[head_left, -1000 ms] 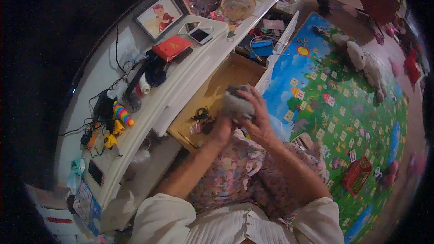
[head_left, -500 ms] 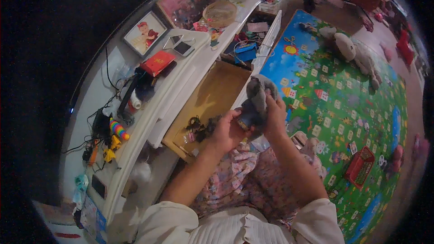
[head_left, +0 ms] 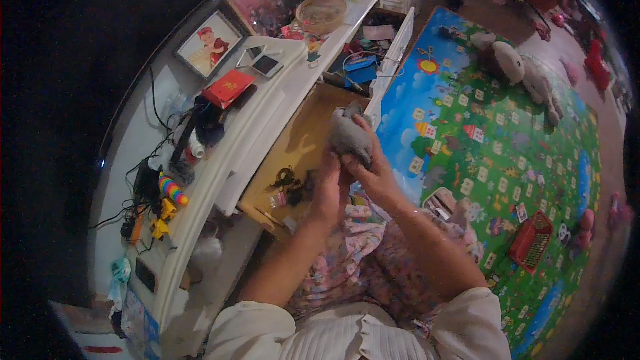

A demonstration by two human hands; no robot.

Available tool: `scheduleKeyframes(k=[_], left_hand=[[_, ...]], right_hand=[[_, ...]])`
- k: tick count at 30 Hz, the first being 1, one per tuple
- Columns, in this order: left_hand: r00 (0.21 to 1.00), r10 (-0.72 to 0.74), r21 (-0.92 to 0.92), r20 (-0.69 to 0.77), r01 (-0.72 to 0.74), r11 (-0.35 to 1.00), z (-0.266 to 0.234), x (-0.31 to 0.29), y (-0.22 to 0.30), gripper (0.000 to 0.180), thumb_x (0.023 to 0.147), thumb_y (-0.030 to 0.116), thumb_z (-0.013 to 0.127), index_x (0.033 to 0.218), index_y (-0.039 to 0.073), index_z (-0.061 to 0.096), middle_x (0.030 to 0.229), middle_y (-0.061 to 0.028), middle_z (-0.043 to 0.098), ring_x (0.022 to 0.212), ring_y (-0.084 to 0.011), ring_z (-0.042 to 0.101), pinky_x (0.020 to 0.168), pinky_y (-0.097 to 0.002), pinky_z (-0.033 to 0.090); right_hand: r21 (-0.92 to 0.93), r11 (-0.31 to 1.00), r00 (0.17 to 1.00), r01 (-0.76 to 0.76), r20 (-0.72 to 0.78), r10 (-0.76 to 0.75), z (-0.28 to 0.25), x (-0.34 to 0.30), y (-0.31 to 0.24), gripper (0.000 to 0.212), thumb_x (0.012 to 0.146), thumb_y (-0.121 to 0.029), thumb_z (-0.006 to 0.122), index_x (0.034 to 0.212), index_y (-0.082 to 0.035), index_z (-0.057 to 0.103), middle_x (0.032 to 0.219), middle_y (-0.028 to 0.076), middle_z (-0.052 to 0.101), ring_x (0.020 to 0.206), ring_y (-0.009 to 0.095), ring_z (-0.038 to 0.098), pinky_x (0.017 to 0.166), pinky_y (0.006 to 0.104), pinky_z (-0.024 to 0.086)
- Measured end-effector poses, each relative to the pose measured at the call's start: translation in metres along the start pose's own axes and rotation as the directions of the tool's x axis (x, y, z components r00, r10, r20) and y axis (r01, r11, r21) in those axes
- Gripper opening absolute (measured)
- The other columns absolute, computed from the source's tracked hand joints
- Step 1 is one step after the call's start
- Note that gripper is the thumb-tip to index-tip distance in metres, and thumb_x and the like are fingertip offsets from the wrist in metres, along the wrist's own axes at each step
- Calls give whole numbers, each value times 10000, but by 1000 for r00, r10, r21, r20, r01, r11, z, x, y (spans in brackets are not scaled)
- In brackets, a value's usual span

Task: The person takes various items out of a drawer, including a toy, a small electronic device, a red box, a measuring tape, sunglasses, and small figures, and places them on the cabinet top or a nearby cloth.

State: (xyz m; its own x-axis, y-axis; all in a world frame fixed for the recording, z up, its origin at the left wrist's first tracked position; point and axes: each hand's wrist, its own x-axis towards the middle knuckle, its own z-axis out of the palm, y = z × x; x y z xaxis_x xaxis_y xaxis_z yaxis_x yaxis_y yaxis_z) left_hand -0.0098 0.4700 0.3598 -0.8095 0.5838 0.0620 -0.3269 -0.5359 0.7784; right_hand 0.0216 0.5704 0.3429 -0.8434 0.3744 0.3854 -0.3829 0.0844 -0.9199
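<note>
A soft grey cloth bundle, folded or rolled up, is held in front of me over the open wooden drawer. My right hand wraps its right side and lower end, fingers closed on it. Under the bundle, my left hand is slightly blurred; its fingers are largely hidden, and the cloth rests against them. Below and to the left, the drawer has dark coiled cables and small pale pieces at its near end. What exactly the bundle is cannot be made out.
A second open drawer beyond holds a blue box and papers. On the white cabinet lie a red packet, a phone, a framed picture and cables. Right, a colourful play mat carries a red basket and plush toys.
The bundle has moved left and slightly up, turned so that its plain grey side shows instead of the dark part. Both hands have shifted left with it, the left one now underneath.
</note>
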Motion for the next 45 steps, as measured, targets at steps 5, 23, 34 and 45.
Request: scheduleKeyframes(k=[5,23,34,45], left_hand=[[990,126,471,-64,-81,878,-12,-1,10,465,962,281,393,1344,25,327,1348,-106,364,1241,-213,372,1026,-330,303],[974,188,733,-124,-38,679,-17,-2,1,350,966,264,390,1132,0,549,1056,-73,569,982,-171,533,900,-293,392],[883,315,937,349,-340,-84,-65,-11,-5,424,905,308,502,1256,74,459,1188,-110,531,1104,-226,510,925,-318,401],[964,222,828,149,-244,505,0,-19,13,354,849,102,559,1166,14,429,1108,-107,520,998,-195,528,865,-321,436]], right_hand=[[441,881,983,-173,25,180,-11,4,-19,605,785,-28,589,1344,-74,362,1289,108,450,1128,241,483,961,342,401],[405,902,936,-147,-237,259,-18,-2,-12,302,845,-27,498,1145,-55,516,1070,72,579,979,174,546,874,296,440],[-495,765,911,412,226,-345,-6,-11,-13,457,761,-117,641,1199,-92,512,1275,169,413,1154,334,440,962,394,394],[115,962,949,-248,-168,265,-17,13,5,320,871,-207,546,1133,-24,537,966,107,598,897,261,583,799,346,492]])
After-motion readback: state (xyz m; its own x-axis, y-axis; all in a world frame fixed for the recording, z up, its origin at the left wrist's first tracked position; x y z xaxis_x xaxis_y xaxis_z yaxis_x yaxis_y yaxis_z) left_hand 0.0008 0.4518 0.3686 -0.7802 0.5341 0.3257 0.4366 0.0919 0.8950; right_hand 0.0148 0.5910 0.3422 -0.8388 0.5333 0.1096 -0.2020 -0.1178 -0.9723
